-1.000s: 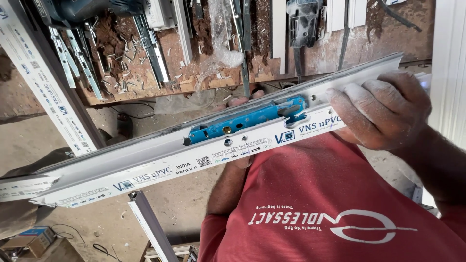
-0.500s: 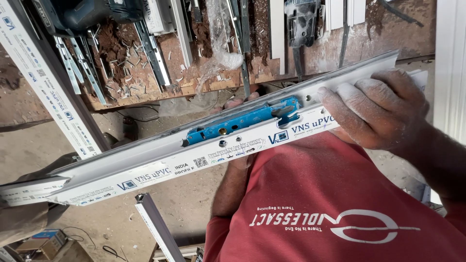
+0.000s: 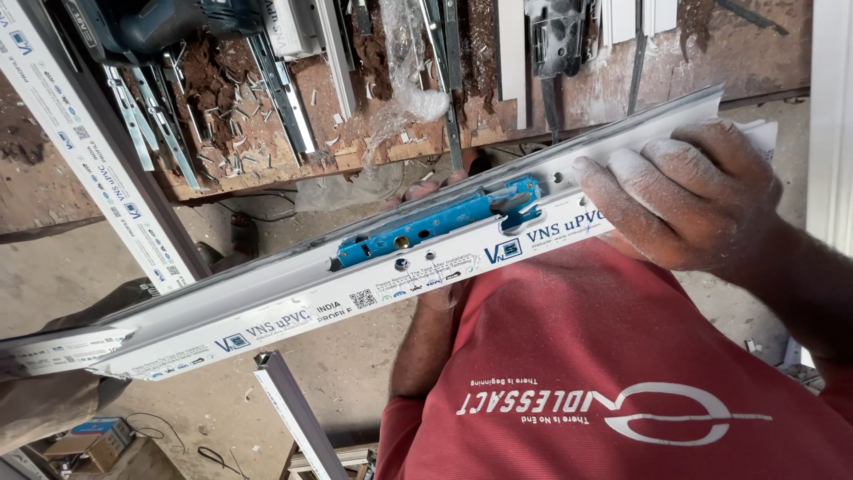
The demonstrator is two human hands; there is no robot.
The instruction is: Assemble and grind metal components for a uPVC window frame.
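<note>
A long white plastic window profile (image 3: 267, 311) with a protective printed film runs across the view from lower left to upper right. A blue metal lock body (image 3: 435, 227) sits in its groove near the middle. My right hand (image 3: 684, 196), dusty white, wraps over the profile's right end. My left hand (image 3: 425, 190) reaches under the profile behind the lock; only its fingertips show above the far edge, and the forearm (image 3: 426, 338) rises from my red shirt (image 3: 622, 356).
A worn wooden workbench (image 3: 711, 62) beyond the profile carries a power tool (image 3: 151, 27), metal window stays (image 3: 284, 89), crumpled plastic wrap (image 3: 409, 98), screws and white strips. Another filmed profile (image 3: 80, 142) leans at the left. A thin frame piece (image 3: 298, 418) stands over the dusty floor.
The view has shifted slightly, and the profile sits a little lower and further left in the picture. Both hands keep the same hold.
</note>
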